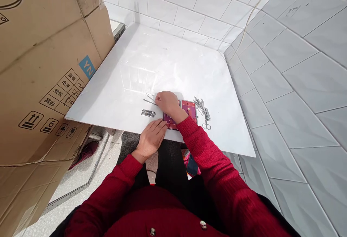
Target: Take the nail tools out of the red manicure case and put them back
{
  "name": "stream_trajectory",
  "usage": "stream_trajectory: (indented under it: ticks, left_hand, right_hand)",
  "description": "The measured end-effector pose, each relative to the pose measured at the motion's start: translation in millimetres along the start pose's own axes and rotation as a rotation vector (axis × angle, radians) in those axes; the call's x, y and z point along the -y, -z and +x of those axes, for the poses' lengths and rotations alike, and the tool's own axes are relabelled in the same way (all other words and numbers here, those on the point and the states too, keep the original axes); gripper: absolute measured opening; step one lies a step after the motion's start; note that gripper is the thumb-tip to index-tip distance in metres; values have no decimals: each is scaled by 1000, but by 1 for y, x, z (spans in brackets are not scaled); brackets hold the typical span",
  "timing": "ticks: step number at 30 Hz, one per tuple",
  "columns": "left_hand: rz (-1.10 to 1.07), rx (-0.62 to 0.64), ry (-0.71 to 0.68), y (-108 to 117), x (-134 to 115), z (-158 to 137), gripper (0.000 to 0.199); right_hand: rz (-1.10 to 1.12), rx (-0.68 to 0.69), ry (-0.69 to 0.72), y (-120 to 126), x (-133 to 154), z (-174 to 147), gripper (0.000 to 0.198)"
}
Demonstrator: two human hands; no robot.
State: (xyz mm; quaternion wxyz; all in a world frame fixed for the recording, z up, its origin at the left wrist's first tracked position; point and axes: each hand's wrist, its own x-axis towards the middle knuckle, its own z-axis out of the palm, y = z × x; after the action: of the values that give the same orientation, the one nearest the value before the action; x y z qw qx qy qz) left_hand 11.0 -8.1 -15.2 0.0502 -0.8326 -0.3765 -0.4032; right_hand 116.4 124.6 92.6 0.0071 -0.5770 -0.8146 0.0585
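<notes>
Head view: we see the slim metal tools (pixel 149 101) on the counter (pixel 179 69), just left of the right hand (pixel 167 101), their long axes slanting toward it. That hand is nearer to them than the left hand (pixel 151 137). Its fingers are curled in over the left half of the open red case (pixel 193 112); we cannot tell whether they grip anything. The left hand lies flat, fingers extended, gripping nothing, fingertips at the case's near-left corner.
</notes>
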Motion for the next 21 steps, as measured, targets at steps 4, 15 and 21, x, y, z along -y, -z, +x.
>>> stream_trajectory:
  ticks: [4, 15, 21]
  left_hand:
    - [-25, 20, 10, -1, 1, -3, 30]
    - [-62, 22, 36, -4, 1, -6, 33]
    - [-43, -7, 13, -3, 1, -5, 30]
  right_hand:
    - [-54, 25, 20, -5, 4, 9, 24]
    - [-107, 66, 54, 1, 12, 6, 29]
    - [-185, 100, 111, 5, 24, 0, 31]
